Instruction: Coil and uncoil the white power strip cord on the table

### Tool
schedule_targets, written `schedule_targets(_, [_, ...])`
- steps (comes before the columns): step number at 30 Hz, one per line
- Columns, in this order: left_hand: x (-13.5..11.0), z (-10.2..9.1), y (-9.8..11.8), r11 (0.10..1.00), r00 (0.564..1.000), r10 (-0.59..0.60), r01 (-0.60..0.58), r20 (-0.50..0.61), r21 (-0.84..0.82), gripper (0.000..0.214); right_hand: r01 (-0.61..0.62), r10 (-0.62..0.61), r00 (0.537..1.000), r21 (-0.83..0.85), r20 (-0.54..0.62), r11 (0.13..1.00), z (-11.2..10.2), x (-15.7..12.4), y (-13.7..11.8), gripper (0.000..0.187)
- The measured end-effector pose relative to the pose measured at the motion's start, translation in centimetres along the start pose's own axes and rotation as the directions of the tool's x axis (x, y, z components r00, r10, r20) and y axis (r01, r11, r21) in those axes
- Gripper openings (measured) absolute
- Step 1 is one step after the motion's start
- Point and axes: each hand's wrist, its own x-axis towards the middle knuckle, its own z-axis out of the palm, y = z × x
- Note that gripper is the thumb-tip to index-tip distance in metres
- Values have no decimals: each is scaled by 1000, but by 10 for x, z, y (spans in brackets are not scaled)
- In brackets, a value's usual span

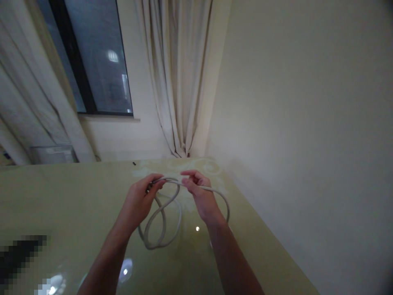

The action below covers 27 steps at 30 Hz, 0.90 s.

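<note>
A pale grey cable (pixel 159 229) hangs in loops above a glossy yellowish table (pixel 61 196). My left hand (pixel 139 200) pinches the cable at the top of the loops, fingers closed round it. My right hand (pixel 199 192) grips the same cable a little to the right, fingers curled over it. From the right hand one strand arcs out to the right and down behind my wrist. The lower loops hang between my forearms, close over the tabletop.
The table's right edge runs along a plain cream wall (pixel 307 123). Behind the table are a dark window (pixel 98 57) and light curtains (pixel 178 82). A pixelated dark patch (pixel 21 254) lies at the table's near left. Lamp reflections shine on the tabletop.
</note>
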Motion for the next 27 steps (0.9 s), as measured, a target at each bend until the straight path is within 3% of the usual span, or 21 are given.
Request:
schedule_targets(4, [6, -21, -19, 991, 957, -71, 99, -283, 86, 37, -74, 127, 987, 419, -100, 905, -11, 5, -17, 31])
schedule_targets(6, [8, -31, -32, 980, 919, -118, 169, -376, 105, 37, -35, 111, 985, 476, -134, 879, -16, 6, -22, 38])
schedule_targets(8, [9, -37, -44, 973, 900, -120, 191, -420, 132, 39, 35, 35, 985, 394, -168, 919, -19, 6, -25, 39])
schedule_targets(12, [10, -36, -54, 957, 881, 40, 102, -472, 271, 43, 84, -78, 994, 75, -76, 994, -19, 1, -25, 54])
schedule_targets(17, [8, -25, -42, 876, 895, 140, 88, -424, 475, 39, 89, -89, 996, -56, 3, 994, -3, -7, -15, 57])
schedule_targets(22, [3, -21, -28, 940, 889, 79, 83, -451, 330, 34, 89, -89, 995, 26, 33, 996, 10, -9, -4, 51])
schedule_targets(27, [7, -21, -35, 961, 908, 79, 41, -411, 275, 34, 20, -46, 996, 320, 72, 947, 2, -7, -10, 46])
